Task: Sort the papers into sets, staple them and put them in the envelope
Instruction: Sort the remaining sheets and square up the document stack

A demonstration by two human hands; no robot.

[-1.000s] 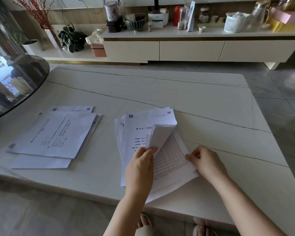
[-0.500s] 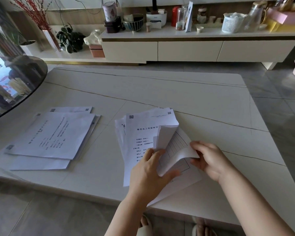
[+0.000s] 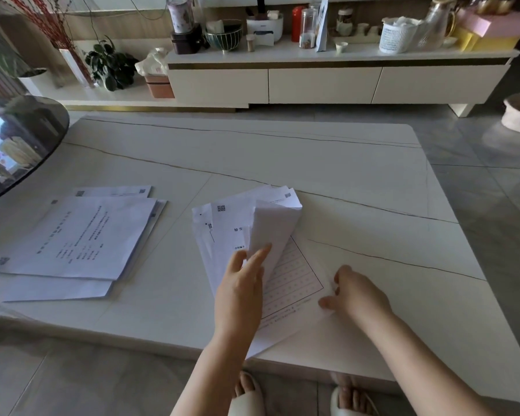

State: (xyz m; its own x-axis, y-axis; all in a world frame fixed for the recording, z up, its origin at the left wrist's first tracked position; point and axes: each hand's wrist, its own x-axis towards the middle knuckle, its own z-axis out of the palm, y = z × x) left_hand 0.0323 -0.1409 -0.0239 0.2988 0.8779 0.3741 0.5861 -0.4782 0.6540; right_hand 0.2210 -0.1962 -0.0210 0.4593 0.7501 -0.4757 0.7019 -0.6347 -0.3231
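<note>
Left hand lies with straight fingers against the curled-up upper sheets of the paper stack under it on the worktop. Just beside it, the right hand pinches the gridded sheet by its corner. Well off to the left hand's left lies a sorted pile.

Left hand fingers extended; right hand fingers curled, pinching.
</note>
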